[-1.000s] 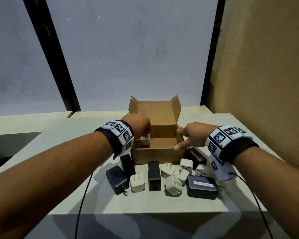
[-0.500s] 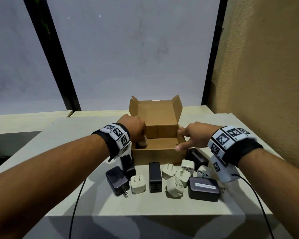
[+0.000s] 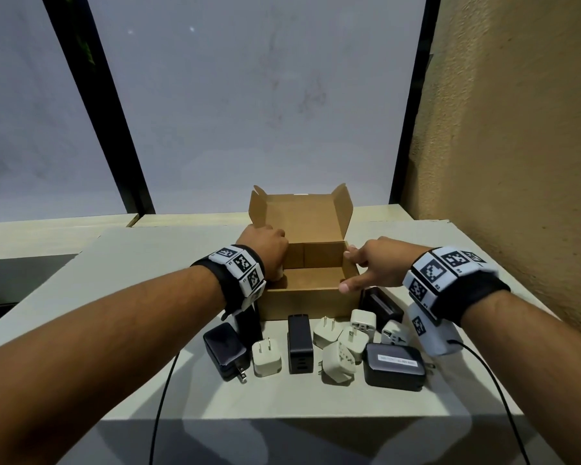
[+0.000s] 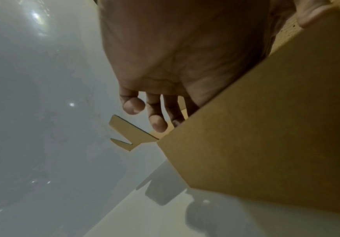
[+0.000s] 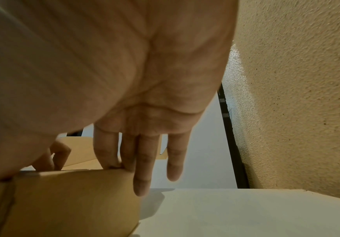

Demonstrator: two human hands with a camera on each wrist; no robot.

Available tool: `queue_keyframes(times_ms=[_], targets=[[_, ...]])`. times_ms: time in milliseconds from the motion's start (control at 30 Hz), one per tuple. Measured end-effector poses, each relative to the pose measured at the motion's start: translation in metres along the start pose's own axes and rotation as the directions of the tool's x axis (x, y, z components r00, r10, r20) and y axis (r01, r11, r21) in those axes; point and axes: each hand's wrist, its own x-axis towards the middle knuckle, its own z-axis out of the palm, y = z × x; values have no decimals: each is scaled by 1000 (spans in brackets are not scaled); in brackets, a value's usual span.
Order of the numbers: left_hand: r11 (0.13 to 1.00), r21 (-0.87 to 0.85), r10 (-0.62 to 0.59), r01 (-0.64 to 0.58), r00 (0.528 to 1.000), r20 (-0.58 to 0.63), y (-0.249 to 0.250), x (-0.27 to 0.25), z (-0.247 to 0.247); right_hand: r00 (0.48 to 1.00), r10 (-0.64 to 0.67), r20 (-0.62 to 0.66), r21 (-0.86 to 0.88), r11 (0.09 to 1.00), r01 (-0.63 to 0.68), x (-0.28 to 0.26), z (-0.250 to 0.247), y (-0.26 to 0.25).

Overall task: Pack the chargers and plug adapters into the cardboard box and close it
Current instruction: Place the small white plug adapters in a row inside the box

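An open cardboard box (image 3: pixel 302 303) stands mid-table with its lid (image 3: pixel 301 216) upright. My left hand (image 3: pixel 269 250) rests over the box's left wall (image 4: pixel 276 144), fingers loosely curled, thumb on the rim, nothing visible in it. My right hand (image 3: pixel 369 263) lies against the right wall (image 5: pixel 63 200), fingers straight down along it and thumb at the front corner. In front of the box lie black chargers (image 3: pixel 225 350), (image 3: pixel 300 340), (image 3: pixel 393 365) and several white plug adapters (image 3: pixel 266 359), (image 3: pixel 339 360), (image 3: pixel 363 322). What lies at the box's left inside is hidden by my hand.
Another black charger (image 3: pixel 381 305) sits by the box's right front corner, under my right wrist. A rough tan wall (image 3: pixel 517 162) runs close along the right. The table's front edge (image 3: pixel 282 419) is near. Thin cables (image 3: pixel 161 397) hang from both wrists.
The white adapter seen in my left fingers over the box is no longer visible. My left hand has shifted outward onto the left wall. The right hand has stayed put.
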Motion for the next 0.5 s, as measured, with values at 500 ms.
queue_keyframes(times_ms=[500], targets=[[875,-418,243,-245,968,-60,-12,-98,-22,999,48,2,108,993,-48,-5,1,-6]])
